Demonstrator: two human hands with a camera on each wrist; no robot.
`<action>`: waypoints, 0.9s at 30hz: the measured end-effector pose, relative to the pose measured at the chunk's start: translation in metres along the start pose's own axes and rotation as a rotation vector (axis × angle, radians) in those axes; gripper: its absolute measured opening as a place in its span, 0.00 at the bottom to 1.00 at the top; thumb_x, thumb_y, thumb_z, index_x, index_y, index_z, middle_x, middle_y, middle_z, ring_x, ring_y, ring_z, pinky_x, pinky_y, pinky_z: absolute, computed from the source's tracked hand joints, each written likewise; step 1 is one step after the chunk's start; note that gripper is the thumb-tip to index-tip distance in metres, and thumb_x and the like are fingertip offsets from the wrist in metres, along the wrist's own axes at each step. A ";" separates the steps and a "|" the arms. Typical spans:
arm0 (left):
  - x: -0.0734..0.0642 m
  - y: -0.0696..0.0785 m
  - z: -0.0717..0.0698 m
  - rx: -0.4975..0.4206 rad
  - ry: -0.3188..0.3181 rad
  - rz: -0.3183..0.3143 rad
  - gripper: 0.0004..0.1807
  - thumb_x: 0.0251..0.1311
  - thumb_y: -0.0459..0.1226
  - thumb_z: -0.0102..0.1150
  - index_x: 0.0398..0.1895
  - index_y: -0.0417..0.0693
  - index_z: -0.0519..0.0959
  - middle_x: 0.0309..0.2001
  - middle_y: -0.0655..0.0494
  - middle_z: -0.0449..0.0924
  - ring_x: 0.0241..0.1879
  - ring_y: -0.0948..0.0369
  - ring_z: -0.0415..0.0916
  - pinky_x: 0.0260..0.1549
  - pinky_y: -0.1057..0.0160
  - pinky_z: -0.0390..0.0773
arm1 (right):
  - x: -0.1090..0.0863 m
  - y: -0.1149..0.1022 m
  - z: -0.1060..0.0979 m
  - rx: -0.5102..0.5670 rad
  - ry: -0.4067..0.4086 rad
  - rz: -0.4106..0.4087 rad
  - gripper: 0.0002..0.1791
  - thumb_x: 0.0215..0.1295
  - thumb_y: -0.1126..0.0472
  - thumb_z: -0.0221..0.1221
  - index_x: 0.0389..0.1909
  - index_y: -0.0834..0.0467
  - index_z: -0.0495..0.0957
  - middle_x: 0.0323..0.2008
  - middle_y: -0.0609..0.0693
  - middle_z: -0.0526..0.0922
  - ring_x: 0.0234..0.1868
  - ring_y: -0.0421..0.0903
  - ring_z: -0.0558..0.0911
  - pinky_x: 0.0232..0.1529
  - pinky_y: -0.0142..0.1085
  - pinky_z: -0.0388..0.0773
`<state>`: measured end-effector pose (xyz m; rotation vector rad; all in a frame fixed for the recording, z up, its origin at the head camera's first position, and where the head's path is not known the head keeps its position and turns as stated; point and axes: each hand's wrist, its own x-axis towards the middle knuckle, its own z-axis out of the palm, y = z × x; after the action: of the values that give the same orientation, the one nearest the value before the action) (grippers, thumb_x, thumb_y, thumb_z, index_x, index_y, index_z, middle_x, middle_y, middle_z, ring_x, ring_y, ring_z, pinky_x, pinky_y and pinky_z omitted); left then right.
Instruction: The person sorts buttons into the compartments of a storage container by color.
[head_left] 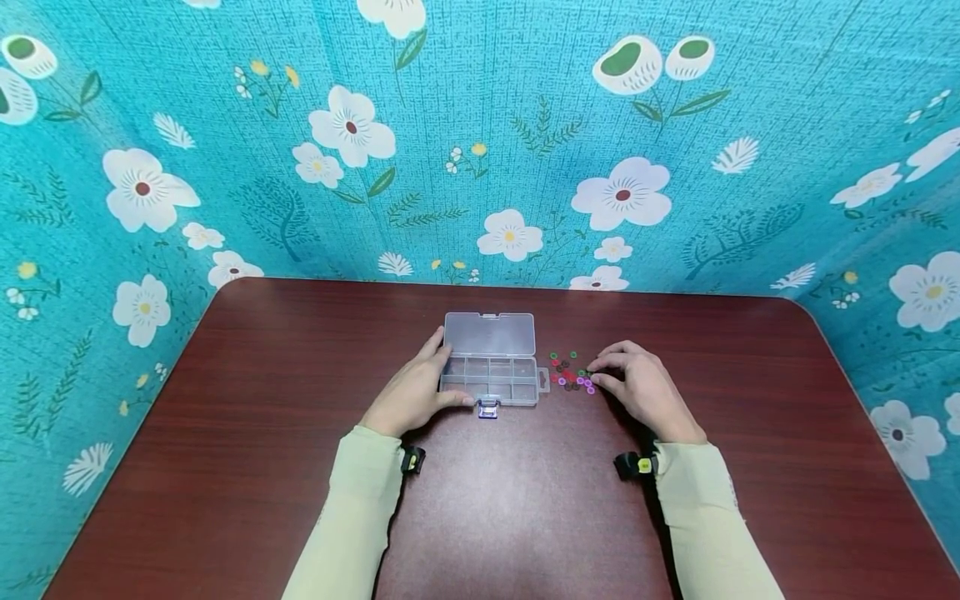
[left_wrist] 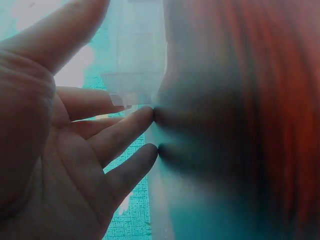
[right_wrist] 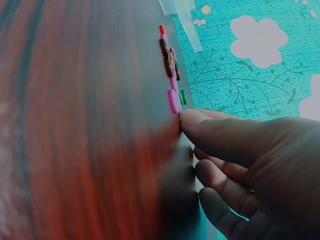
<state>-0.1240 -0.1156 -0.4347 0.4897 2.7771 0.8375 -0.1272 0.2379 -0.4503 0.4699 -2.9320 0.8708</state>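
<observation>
A clear plastic compartment box [head_left: 489, 390] lies on the table with its lid [head_left: 490, 334] folded back. My left hand [head_left: 412, 387] holds its left end, thumb along the front edge and fingers at the left side. In the left wrist view the index fingertip meets the box's corner. Several small coloured rings [head_left: 567, 377] in red, green, purple and brown lie scattered to the right of the box. My right hand [head_left: 643, 386] is at their right edge, thumb and index fingertips close together beside a purple ring [right_wrist: 174, 101]; I cannot tell whether they pinch a ring.
A blue-edged latch [head_left: 488, 410] hangs off the box's front, and a hanging tab [head_left: 543, 380] sticks out on its right toward the rings. The dark red wooden table [head_left: 517, 500] ends at a turquoise flowered cloth [head_left: 480, 150] behind it.
</observation>
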 end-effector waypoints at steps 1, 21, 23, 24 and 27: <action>0.000 0.001 0.000 0.001 -0.005 -0.005 0.55 0.54 0.54 0.73 0.75 0.31 0.56 0.80 0.42 0.43 0.77 0.50 0.51 0.69 0.52 0.64 | 0.000 0.000 0.000 0.000 0.002 0.002 0.06 0.64 0.66 0.67 0.41 0.58 0.88 0.46 0.54 0.81 0.47 0.53 0.80 0.47 0.49 0.78; 0.000 0.009 -0.001 0.076 0.003 -0.022 0.57 0.47 0.50 0.80 0.74 0.30 0.61 0.79 0.40 0.48 0.75 0.49 0.56 0.68 0.52 0.66 | 0.000 0.000 0.001 -0.004 -0.002 0.048 0.02 0.64 0.63 0.68 0.36 0.53 0.86 0.42 0.50 0.82 0.42 0.49 0.80 0.43 0.46 0.77; 0.000 0.009 -0.001 0.080 0.002 -0.024 0.57 0.47 0.50 0.80 0.74 0.31 0.61 0.79 0.40 0.48 0.75 0.49 0.56 0.68 0.52 0.66 | 0.000 0.000 0.001 -0.005 -0.002 0.049 0.03 0.63 0.63 0.69 0.35 0.53 0.86 0.41 0.49 0.82 0.41 0.48 0.80 0.43 0.45 0.77; 0.000 0.009 -0.001 0.080 0.002 -0.024 0.57 0.47 0.50 0.80 0.74 0.31 0.61 0.79 0.40 0.48 0.75 0.49 0.56 0.68 0.52 0.66 | 0.000 0.000 0.001 -0.003 -0.002 0.050 0.03 0.63 0.63 0.69 0.35 0.53 0.86 0.41 0.49 0.82 0.41 0.48 0.80 0.43 0.45 0.77; 0.000 0.009 0.000 0.088 0.008 -0.021 0.57 0.47 0.51 0.80 0.74 0.31 0.61 0.79 0.40 0.48 0.74 0.48 0.57 0.68 0.52 0.66 | 0.000 -0.002 0.000 -0.005 -0.001 0.052 0.03 0.62 0.63 0.69 0.34 0.53 0.85 0.40 0.49 0.82 0.40 0.48 0.80 0.42 0.45 0.76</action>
<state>-0.1221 -0.1091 -0.4294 0.4723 2.8304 0.7167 -0.1267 0.2365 -0.4498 0.3954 -2.9591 0.8692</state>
